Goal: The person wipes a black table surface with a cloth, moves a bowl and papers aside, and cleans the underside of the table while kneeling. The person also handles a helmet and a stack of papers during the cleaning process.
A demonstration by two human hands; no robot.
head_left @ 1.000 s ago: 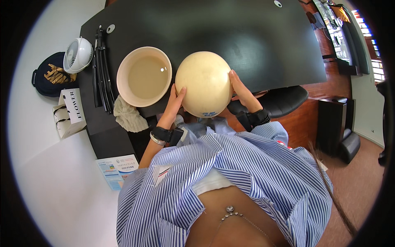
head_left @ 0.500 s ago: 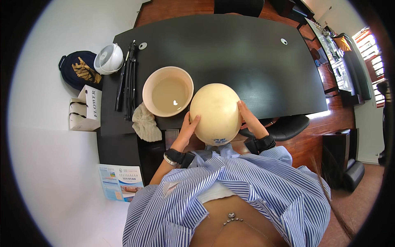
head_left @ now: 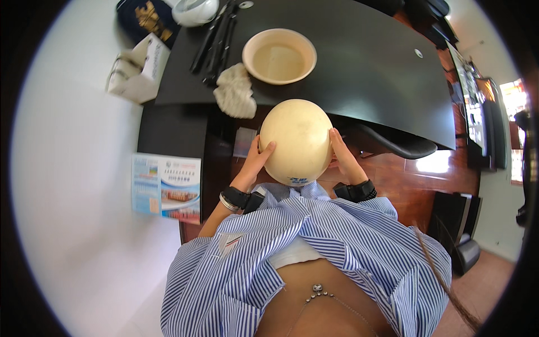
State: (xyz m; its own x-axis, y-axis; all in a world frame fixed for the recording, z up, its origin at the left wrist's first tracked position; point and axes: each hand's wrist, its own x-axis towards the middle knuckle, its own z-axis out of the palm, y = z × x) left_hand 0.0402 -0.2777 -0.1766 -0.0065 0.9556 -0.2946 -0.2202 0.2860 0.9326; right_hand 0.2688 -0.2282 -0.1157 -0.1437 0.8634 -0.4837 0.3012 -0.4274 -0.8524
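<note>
Between my hands is a smooth cream helmet [head_left: 296, 140], round like a dome, with small scuffs on top and a blue print at its lower edge. My left hand [head_left: 259, 160] is pressed against its left side, thumb on the shell. My right hand [head_left: 342, 154] holds the opposite side, fingers partly hidden behind the curve. The helmet's underside does not show. It is held in front of my body, close to the near edge of the dark desk [head_left: 359, 62].
A pale basin [head_left: 311, 67] with water stands on the desk beyond the helmet. A crumpled beige cloth [head_left: 234, 92] lies beside it at the desk's edge. Black folded stands [head_left: 216, 42], a white fan [head_left: 195, 10], a white paper bag [head_left: 143, 70] and a brochure [head_left: 167, 188] are leftward. A black chair [head_left: 393, 143] sits at right.
The desk, basin and cloth now appear higher in the picture, and the helmet is farther from the basin, nearer my body. Both hands keep their hold on it.
</note>
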